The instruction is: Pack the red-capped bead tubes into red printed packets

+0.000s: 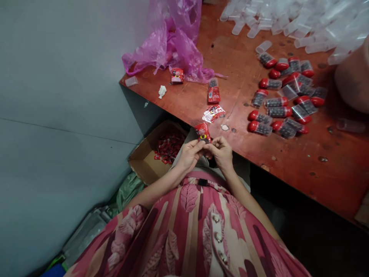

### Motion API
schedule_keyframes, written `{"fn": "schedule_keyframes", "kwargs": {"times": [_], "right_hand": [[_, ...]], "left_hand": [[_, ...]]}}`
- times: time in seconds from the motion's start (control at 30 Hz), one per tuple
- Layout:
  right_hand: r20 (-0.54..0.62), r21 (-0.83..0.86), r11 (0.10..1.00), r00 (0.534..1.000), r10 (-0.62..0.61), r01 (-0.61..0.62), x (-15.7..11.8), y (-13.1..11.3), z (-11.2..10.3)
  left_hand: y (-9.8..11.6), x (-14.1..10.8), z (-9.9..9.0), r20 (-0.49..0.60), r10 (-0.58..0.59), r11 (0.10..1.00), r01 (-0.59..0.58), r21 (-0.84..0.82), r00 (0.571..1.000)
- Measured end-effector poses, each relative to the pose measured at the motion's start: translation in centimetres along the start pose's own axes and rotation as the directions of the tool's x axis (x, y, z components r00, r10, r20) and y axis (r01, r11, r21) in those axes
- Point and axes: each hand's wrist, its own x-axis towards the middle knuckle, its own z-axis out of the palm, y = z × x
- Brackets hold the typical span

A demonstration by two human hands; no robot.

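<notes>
A red printed sleeve (203, 130) with a yellow eye-like mark is held between both hands, just in front of the table's edge. My left hand (190, 153) pinches its lower left side, and my right hand (221, 152) has its fingers closed at the lower right. Something dark shows at the sleeve's lower end, partly hidden by the fingers. Beyond the hands, flat red and white labels (213, 114) lie in a small pile on the table. Past them rests a clear tube partly covered by a red sleeve (213, 95).
On the orange-brown table (291, 169), several red-capped tubes (278, 112) lie at the right, with clear tubes (268, 15) heaped behind. A pink plastic bag (173, 48) covers the far left corner. Below the edge, a cardboard box (147, 163) holds red packets.
</notes>
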Motion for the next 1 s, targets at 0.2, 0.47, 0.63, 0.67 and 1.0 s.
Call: {"fn": "schedule_keyframes", "kwargs": {"times": [0.2, 0.47, 0.63, 0.67, 1.0], "right_hand": [[0.020, -0.046, 0.999, 1.000, 0.004, -0.003, -0.3, -0.9, -0.6], [-0.104, -0.734, 0.629, 0.872, -0.477, 0.256, 0.6, -3.3, -7.1], [0.151, -0.987, -0.039, 0.836, -0.527, 0.154, 3.1, -5.4, -10.8], [0.171, -0.985, -0.107, 0.851, -0.497, 0.136, 3.4, -5.6, -11.2], [0.185, -0.974, -0.203, 0.858, -0.479, 0.097, 5.3, -5.3, -11.8]], "left_hand": [[1.5, 0.0, -5.4, -0.467, 0.079, 0.993, -0.109, -0.038, 0.881], [1.5, 4.2, -2.8, 0.287, 0.540, 0.242, -0.472, 0.847, 0.791], [3.2, 11.0, 0.4, 0.537, 0.382, -0.344, -0.424, 0.838, 0.752], [3.2, 11.9, 0.5, 0.542, 0.356, -0.386, -0.408, 0.827, 0.762], [1.8, 13.0, 1.0, 0.424, 0.488, -0.008, -0.482, 0.876, 0.763]]}}
